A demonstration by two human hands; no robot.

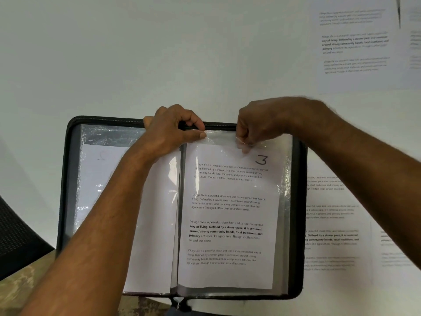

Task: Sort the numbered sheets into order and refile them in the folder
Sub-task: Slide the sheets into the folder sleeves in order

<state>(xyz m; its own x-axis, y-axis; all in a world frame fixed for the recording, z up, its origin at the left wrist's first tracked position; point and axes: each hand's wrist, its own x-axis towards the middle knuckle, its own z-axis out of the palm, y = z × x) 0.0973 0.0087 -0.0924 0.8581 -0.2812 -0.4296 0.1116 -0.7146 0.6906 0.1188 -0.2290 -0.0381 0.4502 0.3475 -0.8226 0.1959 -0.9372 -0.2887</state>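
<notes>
Black zip folder (68,179) lies open on the white desk (114,65), nearest the viewer. Sheet marked 3 (227,213) sits in the right-hand clear sleeve (284,179). Left hand (173,126) and right hand (257,126) each pinch that sleeve's top edge. Loose printed sheets (337,224) lie right of the folder; another (355,46) farther back.

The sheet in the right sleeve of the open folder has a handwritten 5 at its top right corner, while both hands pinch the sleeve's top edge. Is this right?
Not quite. The head view shows the sheet bears a handwritten 3, not 5. The rest holds: left hand and right hand pinch the sleeve of the folder.
</notes>
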